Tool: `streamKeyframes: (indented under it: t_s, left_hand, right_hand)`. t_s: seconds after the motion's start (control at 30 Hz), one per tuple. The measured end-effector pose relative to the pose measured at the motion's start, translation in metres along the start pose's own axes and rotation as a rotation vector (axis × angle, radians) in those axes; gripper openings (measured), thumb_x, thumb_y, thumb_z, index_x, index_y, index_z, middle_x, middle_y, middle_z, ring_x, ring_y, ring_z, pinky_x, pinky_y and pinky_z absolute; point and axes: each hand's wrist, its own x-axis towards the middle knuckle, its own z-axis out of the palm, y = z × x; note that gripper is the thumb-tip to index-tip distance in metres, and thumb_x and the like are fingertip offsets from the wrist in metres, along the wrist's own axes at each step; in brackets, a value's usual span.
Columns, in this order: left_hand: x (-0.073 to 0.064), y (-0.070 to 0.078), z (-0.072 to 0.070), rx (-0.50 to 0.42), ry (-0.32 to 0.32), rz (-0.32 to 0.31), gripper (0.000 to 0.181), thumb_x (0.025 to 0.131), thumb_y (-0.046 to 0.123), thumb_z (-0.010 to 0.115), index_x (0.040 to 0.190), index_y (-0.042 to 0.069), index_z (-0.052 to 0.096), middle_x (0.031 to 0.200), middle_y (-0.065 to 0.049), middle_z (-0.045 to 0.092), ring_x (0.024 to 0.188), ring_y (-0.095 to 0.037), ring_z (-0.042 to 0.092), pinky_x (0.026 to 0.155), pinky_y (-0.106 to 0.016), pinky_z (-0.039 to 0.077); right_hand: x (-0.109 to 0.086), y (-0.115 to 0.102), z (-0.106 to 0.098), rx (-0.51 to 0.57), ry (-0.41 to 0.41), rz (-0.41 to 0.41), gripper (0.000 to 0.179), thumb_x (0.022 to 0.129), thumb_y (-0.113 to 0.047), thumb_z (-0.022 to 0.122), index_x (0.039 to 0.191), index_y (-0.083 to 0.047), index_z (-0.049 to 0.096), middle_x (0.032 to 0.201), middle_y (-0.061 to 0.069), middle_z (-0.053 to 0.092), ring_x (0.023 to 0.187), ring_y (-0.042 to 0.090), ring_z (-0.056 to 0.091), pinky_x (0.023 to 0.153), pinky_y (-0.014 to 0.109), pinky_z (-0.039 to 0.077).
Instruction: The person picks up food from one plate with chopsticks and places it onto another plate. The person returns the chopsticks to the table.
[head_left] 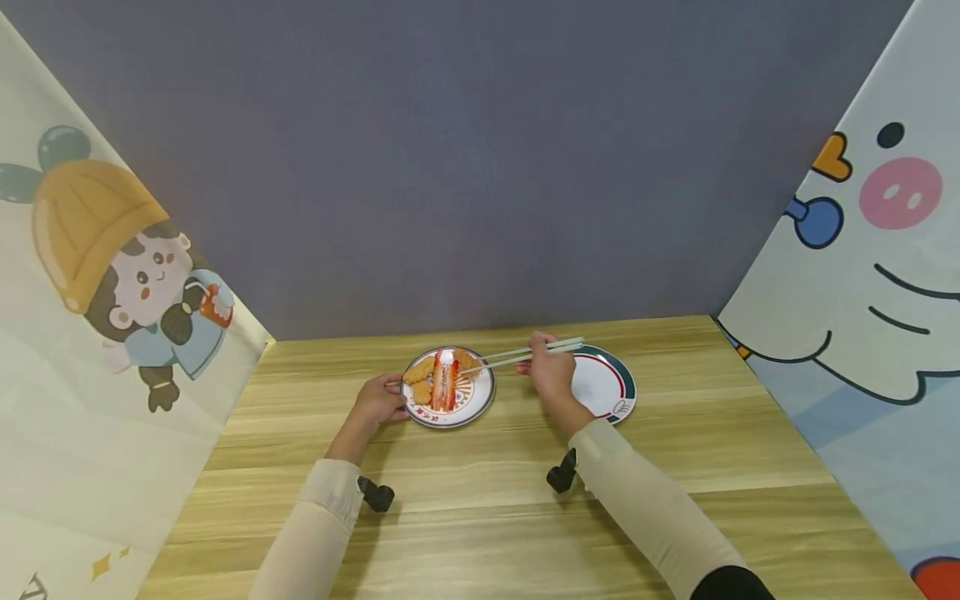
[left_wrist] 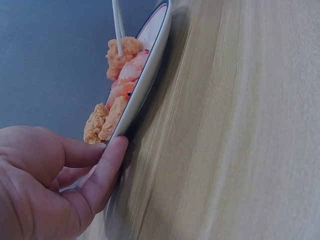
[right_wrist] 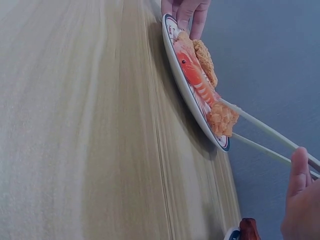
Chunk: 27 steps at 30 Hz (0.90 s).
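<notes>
My left hand (head_left: 378,402) pinches the left rim of a round white plate (head_left: 477,402) with a dark edge, thumb above and fingers below. On the plate lie red-and-white shrimp (right_wrist: 196,77), with crumbed fried pieces (head_left: 422,392) beside them near the left hand. Another lumpy fried piece (right_wrist: 223,119) sits at the right side of the plate. My right hand (head_left: 551,375) holds a pair of pale green chopsticks (right_wrist: 270,131). Their tips are spread and reach that lumpy piece, one on either side of it in the right wrist view.
A second white plate (head_left: 598,383) with a dark green and red border stands at the right, partly covered by the right hand and forearm. A dark red item (right_wrist: 248,229) shows at its edge. A grey panel (head_left: 480,167) rises behind the wooden table (head_left: 465,517).
</notes>
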Motion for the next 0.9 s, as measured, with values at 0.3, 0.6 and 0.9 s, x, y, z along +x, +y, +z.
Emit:
streamKeyframes:
  t_s: [0.3,0.6,0.9]
  left_hand:
    - [-0.001,0.001,0.0,0.013,0.0,-0.003,0.058,0.095,-0.01,0.057,0.15,0.001,0.046,0.124,-0.021,0.052,0.078,-0.017,0.063,0.072,-0.029,0.069]
    - [-0.002,0.003,0.0,0.012,-0.013,-0.012,0.058,0.095,-0.01,0.057,0.15,0.002,0.045,0.125,-0.021,0.052,0.078,-0.017,0.063,0.074,-0.031,0.069]
    - [0.0,0.001,0.0,0.018,-0.014,0.0,0.057,0.096,-0.009,0.056,0.151,0.002,0.044,0.124,-0.021,0.051,0.079,-0.017,0.063,0.074,-0.03,0.069]
  right_hand:
    - [-0.002,0.0,-0.003,0.009,0.009,0.017,0.028,0.102,-0.021,0.057,0.111,0.004,0.068,0.094,0.033,0.068,0.047,0.011,0.067,0.051,0.028,0.065]
    - [-0.002,0.0,-0.007,0.027,0.023,0.012,0.029,0.102,-0.02,0.056,0.114,0.005,0.065,0.081,0.019,0.07,0.047,0.011,0.068,0.051,0.027,0.065]
    - [0.0,-0.001,-0.015,0.063,0.019,0.006,0.025,0.102,-0.021,0.057,0.101,0.002,0.064,0.066,0.01,0.068,0.047,0.012,0.067,0.049,0.027,0.064]
